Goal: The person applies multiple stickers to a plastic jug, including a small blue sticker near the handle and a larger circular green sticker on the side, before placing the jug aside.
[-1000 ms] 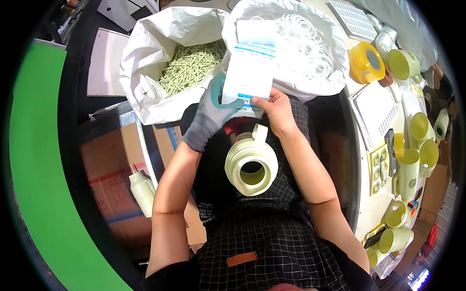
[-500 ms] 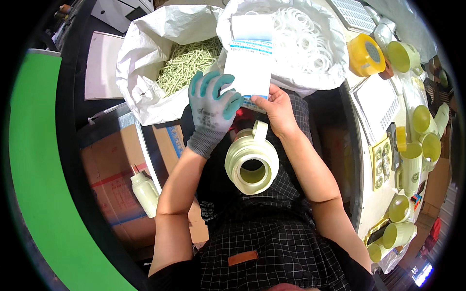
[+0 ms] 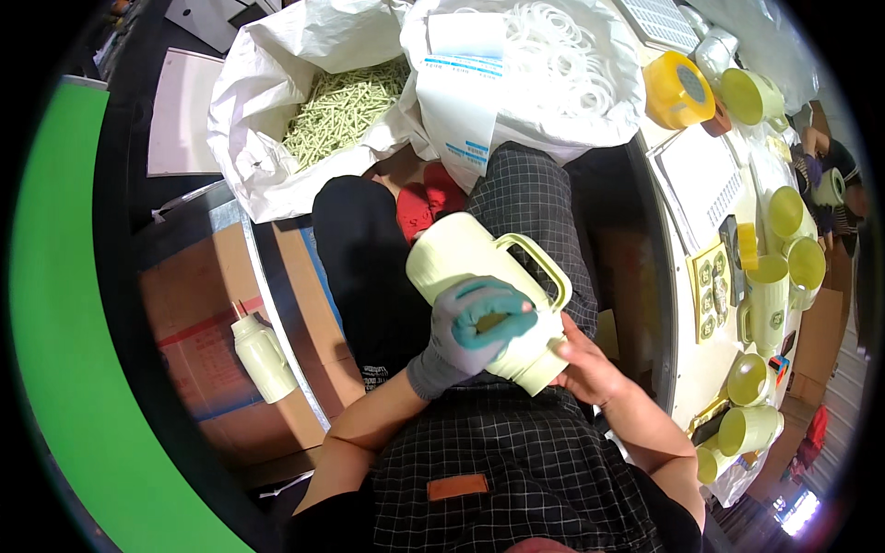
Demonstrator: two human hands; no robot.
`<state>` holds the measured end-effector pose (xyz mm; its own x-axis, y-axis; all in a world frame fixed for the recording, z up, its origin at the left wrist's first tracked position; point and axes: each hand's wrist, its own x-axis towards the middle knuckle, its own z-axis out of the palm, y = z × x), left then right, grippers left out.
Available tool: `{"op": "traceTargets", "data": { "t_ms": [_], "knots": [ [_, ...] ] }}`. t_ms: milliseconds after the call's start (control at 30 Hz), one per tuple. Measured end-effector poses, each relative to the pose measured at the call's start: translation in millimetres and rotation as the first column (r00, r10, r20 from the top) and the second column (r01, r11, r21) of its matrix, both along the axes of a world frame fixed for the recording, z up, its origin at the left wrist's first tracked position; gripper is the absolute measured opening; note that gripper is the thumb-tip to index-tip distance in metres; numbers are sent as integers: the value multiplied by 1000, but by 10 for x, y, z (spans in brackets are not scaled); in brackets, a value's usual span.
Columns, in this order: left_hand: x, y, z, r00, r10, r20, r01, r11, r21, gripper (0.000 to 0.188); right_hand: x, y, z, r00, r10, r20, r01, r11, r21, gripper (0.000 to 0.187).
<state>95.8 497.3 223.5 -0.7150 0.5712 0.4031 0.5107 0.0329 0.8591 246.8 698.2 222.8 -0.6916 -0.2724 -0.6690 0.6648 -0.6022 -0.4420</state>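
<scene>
A pale green thermos jug with a loop handle lies tilted across my lap, its neck toward the lower right. My right hand, bare, grips the jug at its neck. Over the jug's side is my left hand in a grey and teal glove, thumb and fingertips pinched together near the handle's lower end. Whatever they pinch, if anything, is too small to make out. A white strip with blue-printed labels hangs over the front of a white sack, touched by neither hand.
Ahead, one white sack holds pale green sticks; another holds white rings. The right-hand table carries green cups, a yellow tape roll and papers. A smaller green bottle lies on cardboard at left.
Both hands have left the label strip and come down to the jug. The jug has tipped from mouth-up toward me to lying sideways, neck to the lower right. The strip hangs free.
</scene>
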Motion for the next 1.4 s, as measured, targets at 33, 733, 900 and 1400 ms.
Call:
{"op": "traceTargets", "data": {
  "t_ms": [33, 733, 900, 1400],
  "knots": [
    [-16, -75, 70, 994, -56, -96, 53, 998, -28, 15, -36, -103, 31, 999, -42, -9, 42, 998, 45, 109],
    [-369, -1090, -9, 457, 217, 863, -385, 922, -28, 18, -167, -448, -95, 649, 684, -333, 349, 121, 929, 120],
    [-363, -1059, 117, 648, 584, 489, -309, 788, -532, 30, -158, -498, -125, 640, 714, -285, 357, 53, 933, 121],
    [158, -892, -401, 799, 189, 571, 292, 708, -643, 43, -1329, 39, 487, 772, 502, -389, 294, 261, 919, 50]
  ]
}}
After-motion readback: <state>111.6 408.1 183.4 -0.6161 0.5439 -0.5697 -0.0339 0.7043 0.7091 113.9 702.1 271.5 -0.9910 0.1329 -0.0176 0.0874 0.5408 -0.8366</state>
